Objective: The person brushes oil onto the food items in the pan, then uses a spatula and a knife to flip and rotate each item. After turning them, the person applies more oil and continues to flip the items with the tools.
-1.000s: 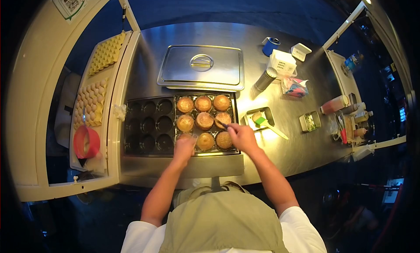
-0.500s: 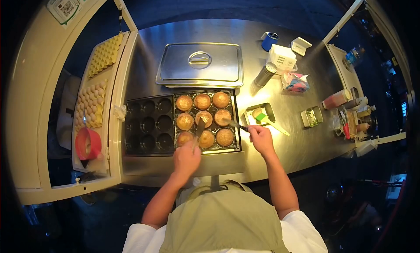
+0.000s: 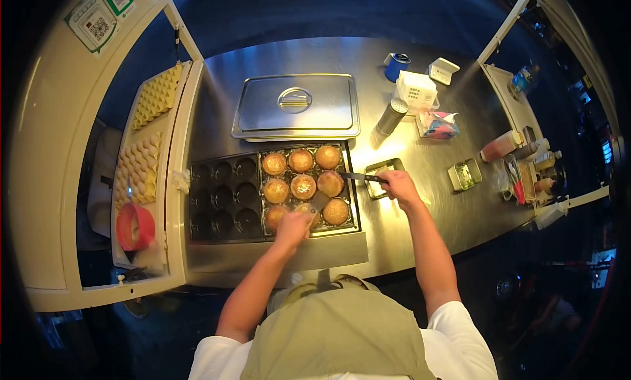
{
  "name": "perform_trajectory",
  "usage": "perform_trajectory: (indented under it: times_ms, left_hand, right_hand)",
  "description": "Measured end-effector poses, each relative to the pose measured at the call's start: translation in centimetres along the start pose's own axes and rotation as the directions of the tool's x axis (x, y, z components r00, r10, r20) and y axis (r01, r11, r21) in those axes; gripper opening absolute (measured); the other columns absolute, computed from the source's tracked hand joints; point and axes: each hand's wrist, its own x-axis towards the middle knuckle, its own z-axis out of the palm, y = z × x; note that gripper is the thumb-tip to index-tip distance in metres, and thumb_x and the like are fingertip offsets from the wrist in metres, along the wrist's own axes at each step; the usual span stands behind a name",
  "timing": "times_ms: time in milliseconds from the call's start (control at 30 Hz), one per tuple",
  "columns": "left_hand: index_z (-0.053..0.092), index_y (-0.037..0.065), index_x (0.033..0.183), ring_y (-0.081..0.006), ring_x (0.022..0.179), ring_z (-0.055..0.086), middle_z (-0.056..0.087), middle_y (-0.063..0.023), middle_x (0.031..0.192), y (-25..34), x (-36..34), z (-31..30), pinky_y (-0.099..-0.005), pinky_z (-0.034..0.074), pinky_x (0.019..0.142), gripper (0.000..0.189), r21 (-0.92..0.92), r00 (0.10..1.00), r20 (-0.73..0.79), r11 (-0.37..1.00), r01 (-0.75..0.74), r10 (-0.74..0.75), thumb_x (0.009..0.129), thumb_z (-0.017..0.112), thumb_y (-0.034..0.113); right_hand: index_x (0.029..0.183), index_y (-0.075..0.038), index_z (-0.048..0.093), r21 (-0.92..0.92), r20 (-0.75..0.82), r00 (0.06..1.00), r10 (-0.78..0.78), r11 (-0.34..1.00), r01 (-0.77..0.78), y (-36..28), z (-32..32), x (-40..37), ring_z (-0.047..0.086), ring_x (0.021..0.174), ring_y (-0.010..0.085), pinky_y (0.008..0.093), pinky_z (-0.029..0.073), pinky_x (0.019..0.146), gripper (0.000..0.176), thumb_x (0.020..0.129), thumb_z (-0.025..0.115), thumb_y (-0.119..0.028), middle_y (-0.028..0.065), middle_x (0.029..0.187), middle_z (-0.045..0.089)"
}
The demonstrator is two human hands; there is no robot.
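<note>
Your left hand (image 3: 294,231) is gripping scraper (image 3: 319,202), blade now off centre cake (image 3: 303,187), over by right-hand cake (image 3: 330,183) in middle row. Your right hand (image 3: 399,185) has firm hold of knife (image 3: 365,177), tip at same cake's far side. So 2 tools, 1 cake; looks like work's shifted there. Cake's in pan (image 3: 355,206), can't tell if lifted.

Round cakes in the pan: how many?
9 round cakes, in the right-hand pan: three each in the back, middle and front rows. The left hand partly hides the front row's left and middle ones.
</note>
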Motion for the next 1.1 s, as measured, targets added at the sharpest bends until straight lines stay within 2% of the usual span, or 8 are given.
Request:
perform_trajectory:
  times_ms: [133, 433, 533, 633, 833, 1033, 1067, 1100]
  left_hand:
    - [0.063, 0.004, 0.071, -0.0134, 0.047, 0.049, 0.055, -0.0033, 0.056, -1.3, 1.7, 0.5, -0.0301, 0.036, 0.048, 0.030, -0.065, 0.997, 0.083, 0.998, 0.009, -0.004, 0.093, 0.063, 0.024]
    - [0.065, 0.006, 0.084, -0.0090, 0.042, 0.044, 0.054, -0.0019, 0.056, -0.7, -6.0, -3.9, -0.0258, 0.027, 0.039, 0.023, -0.103, 0.998, -0.018, 0.993, 0.055, -0.057, 0.097, 0.058, 0.024]
    - [0.063, 0.007, 0.089, -0.0074, 0.039, 0.039, 0.053, -0.0027, 0.056, -1.8, -7.1, -6.7, -0.0240, 0.023, 0.035, 0.020, -0.199, 0.993, -0.114, 0.980, 0.011, -0.035, 0.099, 0.056, 0.024]
    - [0.061, 0.007, 0.091, -0.0076, 0.038, 0.036, 0.053, -0.0031, 0.056, -2.0, -6.7, -9.2, -0.0237, 0.022, 0.035, 0.019, -0.201, 0.982, -0.185, 0.980, -0.001, -0.036, 0.099, 0.054, 0.023]
    - [0.063, 0.007, 0.091, -0.0083, 0.038, 0.037, 0.054, -0.0033, 0.057, -1.6, -4.2, -12.0, -0.0251, 0.023, 0.035, 0.022, -0.132, 0.985, -0.150, 0.989, 0.063, -0.083, 0.099, 0.055, 0.025]
    - [0.065, 0.006, 0.076, -0.0098, 0.046, 0.044, 0.054, -0.0017, 0.057, -1.7, -3.1, -14.1, -0.0278, 0.028, 0.042, 0.030, -0.099, 0.986, -0.123, 0.990, 0.099, -0.111, 0.094, 0.062, 0.029]
    - [0.066, 0.006, 0.083, -0.0095, 0.042, 0.041, 0.054, -0.0026, 0.056, -1.9, -2.7, -14.5, -0.0271, 0.025, 0.039, 0.026, -0.108, 0.987, -0.098, 0.987, 0.120, -0.131, 0.096, 0.060, 0.028]
    - [0.067, 0.005, 0.089, -0.0092, 0.038, 0.038, 0.054, -0.0036, 0.056, -2.1, -2.2, -14.8, -0.0265, 0.023, 0.036, 0.024, -0.117, 0.985, -0.073, 0.982, 0.147, -0.156, 0.097, 0.058, 0.026]
  right_hand:
    - [0.091, -0.001, 0.076, 0.140, -0.023, 0.944, 0.330, 0.936, -0.324, -4.8, -0.2, -3.0, 0.036, 0.045, 0.0055, 0.0247, 0.026, 0.042, 0.021, 0.094, 0.062, -0.017, -0.0029, 0.056, 0.050]
    - [0.092, 0.003, 0.077, 0.048, -0.079, 0.957, 0.280, 0.960, -0.277, -5.5, 2.5, -6.3, 0.045, 0.052, 0.0060, 0.0249, 0.034, 0.050, 0.023, 0.093, 0.063, -0.015, -0.0023, 0.059, 0.055]
    - [0.101, 0.002, 0.076, 0.084, -0.049, 0.996, 0.078, 0.994, -0.074, -7.6, 6.7, -6.0, 0.061, 0.065, 0.0115, 0.0314, 0.048, 0.059, 0.028, 0.098, 0.058, -0.020, 0.0025, 0.071, 0.068]
    - [0.092, -0.005, 0.074, -0.325, -0.022, 0.976, -0.214, 0.925, 0.196, -11.3, 12.7, -4.4, 0.070, 0.072, 0.0327, 0.0428, 0.055, 0.066, 0.022, 0.092, 0.060, -0.021, 0.0164, 0.079, 0.072]
    - [0.093, -0.008, 0.074, -0.642, 0.194, 0.975, -0.112, 0.737, 0.212, -14.0, 18.7, 0.4, 0.070, 0.078, 0.0393, 0.0499, 0.056, 0.073, 0.025, 0.091, 0.058, -0.028, 0.0201, 0.083, 0.071]
    - [0.091, 0.000, 0.077, -0.082, 0.139, 0.965, -0.223, 0.968, 0.236, -5.1, 15.7, 6.4, 0.042, 0.048, 0.0059, 0.0246, 0.032, 0.046, 0.025, 0.093, 0.062, -0.019, -0.0039, 0.056, 0.053]
    - [0.092, -0.001, 0.078, 0.243, 0.113, 0.932, 0.345, 0.900, -0.362, -9.6, 14.8, 5.1, 0.039, 0.046, 0.0049, 0.0240, 0.027, 0.046, 0.024, 0.094, 0.060, -0.017, -0.0049, 0.056, 0.051]
    - [0.092, -0.001, 0.078, 0.239, 0.108, 0.932, 0.347, 0.900, -0.363, -10.8, 14.3, 4.5, 0.039, 0.046, 0.0049, 0.0240, 0.027, 0.046, 0.024, 0.094, 0.060, -0.017, -0.0049, 0.056, 0.051]
